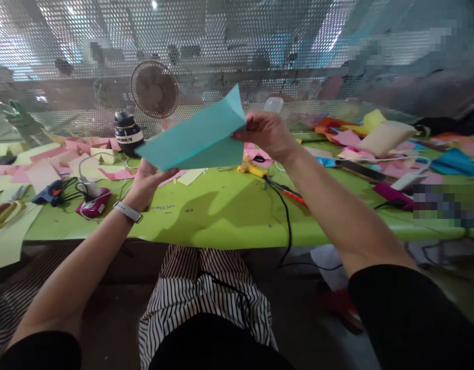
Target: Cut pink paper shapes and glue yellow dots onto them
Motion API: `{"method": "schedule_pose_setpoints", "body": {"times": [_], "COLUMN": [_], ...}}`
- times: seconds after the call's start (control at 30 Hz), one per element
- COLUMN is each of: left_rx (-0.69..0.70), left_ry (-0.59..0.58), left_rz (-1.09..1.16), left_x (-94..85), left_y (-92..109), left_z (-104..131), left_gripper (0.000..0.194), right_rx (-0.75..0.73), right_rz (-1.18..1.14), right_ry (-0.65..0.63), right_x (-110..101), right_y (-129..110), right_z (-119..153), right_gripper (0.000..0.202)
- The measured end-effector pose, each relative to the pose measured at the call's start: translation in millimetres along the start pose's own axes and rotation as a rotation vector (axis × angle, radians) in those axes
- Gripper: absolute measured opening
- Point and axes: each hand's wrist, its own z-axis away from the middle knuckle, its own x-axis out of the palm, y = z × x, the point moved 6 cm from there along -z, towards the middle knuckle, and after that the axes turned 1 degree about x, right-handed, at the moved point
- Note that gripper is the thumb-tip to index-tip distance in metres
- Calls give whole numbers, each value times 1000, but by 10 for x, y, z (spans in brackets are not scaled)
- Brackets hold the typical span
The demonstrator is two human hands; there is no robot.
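A folded sheet of teal paper (194, 131) is held up above the green tabletop, tilted with its right end higher. My right hand (266, 133) pinches its right edge between thumb and fingers. At the lower left end, my left hand (146, 180) grips the paper, its fingers partly hidden behind the sheet. A crease runs lengthwise along the paper, and its upper right corner flares upward. Below the right hand lies a yellow glue gun (252, 168) with a black cord.
Pink and yellow paper pieces (48, 164), a blue glue gun (48, 192), a magenta power strip (93, 203) and scissors (9, 210) lie left. Behind stand a black bottle (128, 136) and a fan (155, 90). Coloured scraps (348, 137) pile at right, before a perforated metal screen (221, 46).
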Motion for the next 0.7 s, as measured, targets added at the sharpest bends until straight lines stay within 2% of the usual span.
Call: {"method": "schedule_pose_setpoints", "body": {"times": [0.03, 0.1, 0.13, 0.2, 0.27, 0.37, 0.43, 0.5, 0.57, 0.7], "left_rx": [48, 91, 133, 163, 159, 178, 250, 308, 321, 261], "left_ry": [11, -69, -125, -287, -458, -695, -742, -767, -793, -802], "left_rz": [-6, -83, -148, -277, -374, -490, -534, -560, -574, -528], "left_x": [-9, 8, 19, 69, 130, 220, 230, 223, 210, 191], "left_y": [50, 105, 128, 93, -14, -170, -183, -155, -128, -116], "left_z": [3, 81, 150, 318, 492, 715, 796, 851, 892, 919], "left_gripper": [70, 40, 25, 15, 17, 29, 35, 38, 40, 34], "right_rx": [-10, 37, 60, 125, 154, 139, 97, 26, -38, -13], "right_rz": [44, 166, 214, 299, 314, 310, 366, 429, 459, 425], "right_ry": [12, -20, -59, -149, -245, -383, -431, -469, -499, -474], "right_x": [-9, 21, 56, 137, 224, 327, 344, 348, 357, 388], "right_y": [-7, 104, 201, 463, 723, 983, 1054, 1063, 1054, 1057], "right_z": [103, 351, 486, 755, 990, 1253, 1366, 1450, 1521, 1604], "right_gripper": [31, 30, 30, 29, 25, 21, 24, 35, 44, 33]}}
